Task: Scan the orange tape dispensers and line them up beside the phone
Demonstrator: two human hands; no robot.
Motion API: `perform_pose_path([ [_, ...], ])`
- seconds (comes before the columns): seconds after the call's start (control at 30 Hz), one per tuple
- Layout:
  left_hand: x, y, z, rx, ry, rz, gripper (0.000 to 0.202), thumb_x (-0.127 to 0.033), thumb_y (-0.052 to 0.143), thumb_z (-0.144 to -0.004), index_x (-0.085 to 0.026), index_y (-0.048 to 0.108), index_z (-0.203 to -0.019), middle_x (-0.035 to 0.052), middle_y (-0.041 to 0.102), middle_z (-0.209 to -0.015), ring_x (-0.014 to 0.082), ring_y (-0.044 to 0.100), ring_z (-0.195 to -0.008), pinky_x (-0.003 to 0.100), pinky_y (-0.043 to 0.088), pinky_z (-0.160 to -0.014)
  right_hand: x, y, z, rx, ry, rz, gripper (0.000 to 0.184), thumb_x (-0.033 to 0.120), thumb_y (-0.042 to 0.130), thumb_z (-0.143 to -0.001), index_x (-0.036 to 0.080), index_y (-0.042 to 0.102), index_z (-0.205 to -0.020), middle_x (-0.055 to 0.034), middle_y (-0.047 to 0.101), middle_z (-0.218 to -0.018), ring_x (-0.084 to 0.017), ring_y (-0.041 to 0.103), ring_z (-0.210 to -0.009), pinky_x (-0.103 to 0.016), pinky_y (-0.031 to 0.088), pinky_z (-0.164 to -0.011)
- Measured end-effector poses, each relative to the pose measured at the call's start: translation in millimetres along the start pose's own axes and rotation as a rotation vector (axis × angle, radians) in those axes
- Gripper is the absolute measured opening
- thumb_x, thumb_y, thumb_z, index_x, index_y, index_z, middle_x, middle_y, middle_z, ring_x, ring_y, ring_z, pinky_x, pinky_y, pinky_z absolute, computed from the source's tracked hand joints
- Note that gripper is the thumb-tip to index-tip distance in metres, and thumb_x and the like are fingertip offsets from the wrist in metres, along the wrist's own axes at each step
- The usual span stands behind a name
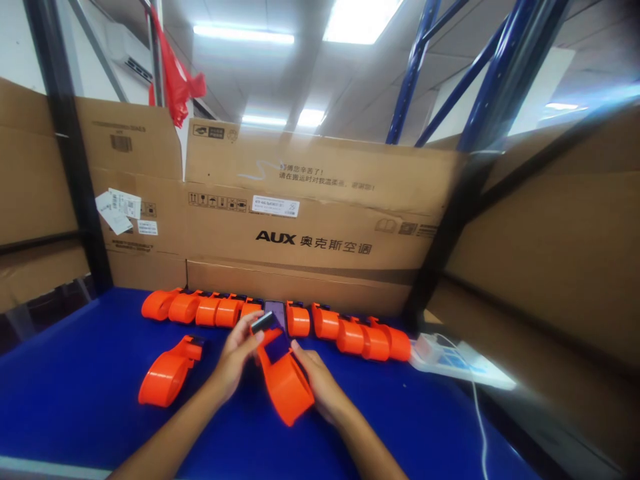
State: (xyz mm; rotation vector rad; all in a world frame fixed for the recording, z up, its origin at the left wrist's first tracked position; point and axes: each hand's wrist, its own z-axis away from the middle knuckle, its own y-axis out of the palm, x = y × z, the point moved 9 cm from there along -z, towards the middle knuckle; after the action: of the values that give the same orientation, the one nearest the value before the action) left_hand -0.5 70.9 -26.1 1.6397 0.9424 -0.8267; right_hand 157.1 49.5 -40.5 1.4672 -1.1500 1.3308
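Note:
Both hands hold an orange tape dispenser (286, 387) above the blue tabletop, its ring tilted toward me. The fingers of my left hand (236, 350) close on its dark head end, where a shiny black strip shows. My right hand (320, 381) grips the side of the dispenser near the ring, with some fingers hidden behind it. Another orange tape dispenser (164, 380) lies on the table to the left of my left hand. Just beyond the held dispenser, a phone (275, 309) leans upright in the back row, partly covered by it.
Several orange tape dispensers (299, 321) line the back of the blue table (90, 373) against a cardboard wall (320, 193). At right, a white power strip (465, 367) with a plug and white cable (477, 407) lies at the edge. Dark rack posts (435, 253) flank the table.

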Motion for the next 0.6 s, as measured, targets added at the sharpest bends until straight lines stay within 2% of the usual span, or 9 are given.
perform_pose_path([
  [0.1,4.4,-7.6,-4.8,-0.036,-0.011,-0.091,0.051,-0.045,0.078,-0.075,-0.020,0.069,-0.119,0.0100,0.074,-0.109,0.0225,0.070,-0.083,0.026,0.052,-0.064,-9.3,12.5,1.6,0.112,0.078,-0.004,0.065,0.075,0.050,-0.086,0.013,0.067,-0.074,-0.0042,0.065,-0.061,-0.015,0.056,-0.052,-0.024,0.043,-0.052],
  [0.17,6.7,-14.9,-8.2,-0.067,-0.014,-0.164,0.050,-0.046,0.077,-0.075,-0.019,0.071,-0.117,0.0073,0.075,-0.094,0.0165,0.066,-0.065,0.022,0.046,-0.051,-9.5,13.2,0.7,0.117,0.047,0.068,0.068,0.075,0.044,-0.088,0.013,0.066,-0.070,-0.0030,0.062,-0.056,-0.014,0.053,-0.046,-0.024,0.041,-0.050],
  [0.27,11.2,-26.6,-12.2,-0.101,-0.041,-0.276,0.049,-0.047,0.078,-0.073,-0.017,0.072,-0.112,0.0007,0.069,-0.067,0.0099,0.051,-0.042,0.020,0.033,-0.039,3.4,1.7,-1.3,0.005,-0.118,0.274,0.064,0.068,0.041,-0.093,0.014,0.069,-0.072,-0.0041,0.067,-0.064,-0.016,0.058,-0.054,-0.025,0.043,-0.053],
  [0.37,12.6,-35.7,-14.3,-0.112,-0.050,-0.403,0.047,-0.045,0.078,-0.071,-0.018,0.072,-0.109,-0.0034,0.063,-0.058,0.0081,0.043,-0.033,0.020,0.027,-0.035,18.3,-11.1,1.8,-0.136,-0.261,0.631,0.043,0.054,0.045,-0.096,0.021,0.073,-0.100,-0.0060,0.074,-0.089,-0.022,0.068,-0.079,-0.028,0.049,-0.067],
  [0.4,12.0,-38.2,-14.8,-0.115,-0.046,-0.454,0.045,-0.044,0.078,-0.071,-0.019,0.072,-0.108,-0.0039,0.063,-0.059,0.0081,0.041,-0.032,0.020,0.026,-0.034,19.7,-12.8,2.5,-0.157,-0.273,0.756,0.037,0.049,0.048,-0.096,0.024,0.071,-0.110,-0.0061,0.075,-0.095,-0.023,0.069,-0.085,-0.029,0.049,-0.070],
  [0.47,8.9,-41.5,-16.1,-0.110,-0.017,-0.562,0.038,-0.042,0.077,-0.071,-0.020,0.073,-0.103,-0.0027,0.066,-0.062,0.0102,0.046,-0.035,0.022,0.030,-0.037,17.0,-12.2,1.9,-0.152,-0.260,0.962,0.036,0.041,0.051,-0.095,0.028,0.063,-0.126,-0.0069,0.074,-0.104,-0.024,0.070,-0.090,-0.030,0.049,-0.073],
  [0.6,1.9,-41.9,-19.3,-0.055,0.078,-0.766,0.017,-0.033,0.074,-0.071,-0.024,0.077,-0.085,0.0042,0.074,-0.075,0.0222,0.066,-0.066,0.029,0.047,-0.063,8.0,-0.5,-6.9,-0.084,-0.219,1.213,0.046,0.036,0.049,-0.096,0.029,0.051,-0.141,-0.0105,0.071,-0.119,-0.028,0.070,-0.100,-0.032,0.049,-0.077],
])
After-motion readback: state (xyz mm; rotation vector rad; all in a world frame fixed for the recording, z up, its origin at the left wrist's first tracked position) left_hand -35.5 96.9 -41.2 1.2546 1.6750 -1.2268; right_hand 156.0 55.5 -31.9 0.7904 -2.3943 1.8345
